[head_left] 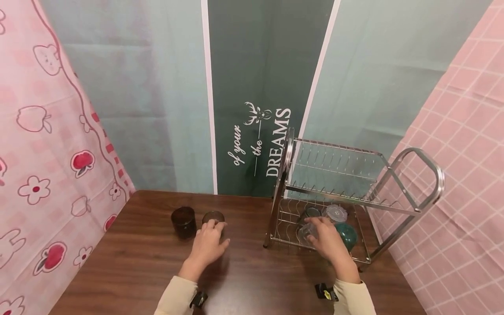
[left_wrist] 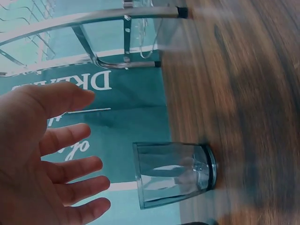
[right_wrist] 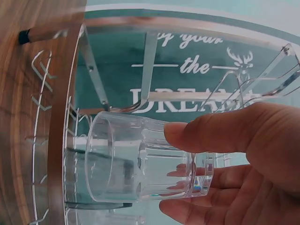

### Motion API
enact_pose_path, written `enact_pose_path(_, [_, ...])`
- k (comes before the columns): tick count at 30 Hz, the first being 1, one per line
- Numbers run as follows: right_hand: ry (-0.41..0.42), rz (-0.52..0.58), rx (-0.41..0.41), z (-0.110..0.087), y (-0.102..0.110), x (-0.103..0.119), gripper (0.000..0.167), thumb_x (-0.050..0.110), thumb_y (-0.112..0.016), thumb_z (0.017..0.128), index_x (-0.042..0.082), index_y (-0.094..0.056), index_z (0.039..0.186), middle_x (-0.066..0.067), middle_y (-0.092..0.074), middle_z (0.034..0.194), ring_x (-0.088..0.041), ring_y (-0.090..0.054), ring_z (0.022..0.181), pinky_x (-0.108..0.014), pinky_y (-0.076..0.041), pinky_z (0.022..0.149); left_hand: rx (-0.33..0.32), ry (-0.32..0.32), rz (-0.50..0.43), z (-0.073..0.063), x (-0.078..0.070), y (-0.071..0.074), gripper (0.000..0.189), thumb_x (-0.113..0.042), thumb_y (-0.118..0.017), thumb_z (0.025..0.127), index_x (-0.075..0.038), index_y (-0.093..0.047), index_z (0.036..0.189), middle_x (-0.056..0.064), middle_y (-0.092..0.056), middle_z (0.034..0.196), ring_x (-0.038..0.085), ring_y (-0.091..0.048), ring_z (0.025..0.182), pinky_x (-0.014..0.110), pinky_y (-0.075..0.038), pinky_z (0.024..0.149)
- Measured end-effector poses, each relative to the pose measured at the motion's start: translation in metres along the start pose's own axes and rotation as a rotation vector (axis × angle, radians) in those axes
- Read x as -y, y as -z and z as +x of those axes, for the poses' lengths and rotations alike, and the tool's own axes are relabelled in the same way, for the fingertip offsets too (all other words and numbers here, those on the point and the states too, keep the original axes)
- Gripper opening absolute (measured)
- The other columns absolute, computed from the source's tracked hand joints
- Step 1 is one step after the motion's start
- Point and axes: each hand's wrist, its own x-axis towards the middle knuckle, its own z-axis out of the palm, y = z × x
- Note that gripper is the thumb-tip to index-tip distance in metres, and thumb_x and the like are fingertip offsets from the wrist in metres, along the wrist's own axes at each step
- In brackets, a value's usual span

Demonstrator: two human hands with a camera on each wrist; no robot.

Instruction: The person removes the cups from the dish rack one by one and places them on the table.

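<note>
My left hand (head_left: 208,245) hovers by a smoky see-through glass (head_left: 213,215) standing upright on the table. In the left wrist view its fingers are spread and relaxed, apart from that glass (left_wrist: 171,176). To its left stands a darker brown glass (head_left: 183,223), also upright. My right hand (head_left: 330,240) is at the lower tier of a metal dish rack (head_left: 277,210). It holds a clear glass (right_wrist: 117,164) mouth down near the base, thumb on one side and fingers on the other. The glass's rim is close over the wire shelf.
Beside the held glass on the lower tier are a teal glass (head_left: 347,236), a clear glass with a scalloped base (head_left: 336,213) and a dark glass (head_left: 313,211). The rack's upper tier (head_left: 334,162) overhangs them. A printed curtain (head_left: 271,65) hangs behind the table (head_left: 252,271).
</note>
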Motion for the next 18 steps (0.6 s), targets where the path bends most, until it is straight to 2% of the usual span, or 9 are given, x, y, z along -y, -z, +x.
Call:
enact_pose_path(6, [0.014, 0.009, -0.009, -0.002, -0.002, 0.012, 0.045, -0.001, -0.074, 0.073, 0.002, -0.060, 0.115, -0.025, -0.053, 0.110, -0.043, -0.054, 0.098, -0.053, -0.045, 0.075, -0.018, -0.004, -0.063, -0.005, -0.007, 0.001, 0.042, -0.029, -0.074, 0.077, -0.009, -0.063, 0.112, 0.015, -0.054, 0.110, 0.036, -0.052, 0.100, 0.050, -0.042, 0.076])
enact_pose_path(12, [0.053, 0.019, -0.031, -0.006, -0.008, 0.022, 0.044, -0.001, -0.076, 0.071, 0.004, -0.062, 0.112, -0.020, -0.055, 0.107, -0.036, -0.056, 0.092, -0.047, -0.047, 0.070, -0.061, 0.008, -0.210, -0.011, -0.013, -0.004, 0.038, -0.025, -0.075, 0.076, -0.010, -0.064, 0.110, 0.011, -0.056, 0.108, 0.032, -0.054, 0.100, 0.049, -0.044, 0.080])
enact_pose_path(18, [0.038, 0.071, -0.031, -0.011, -0.015, 0.032, 0.043, 0.001, -0.077, 0.071, 0.008, -0.063, 0.111, -0.016, -0.056, 0.108, -0.033, -0.058, 0.091, -0.046, -0.047, 0.070, -0.077, 0.051, -0.351, -0.018, -0.019, -0.009, 0.038, -0.025, -0.075, 0.077, -0.014, -0.064, 0.112, 0.005, -0.055, 0.111, 0.027, -0.055, 0.103, 0.045, -0.045, 0.081])
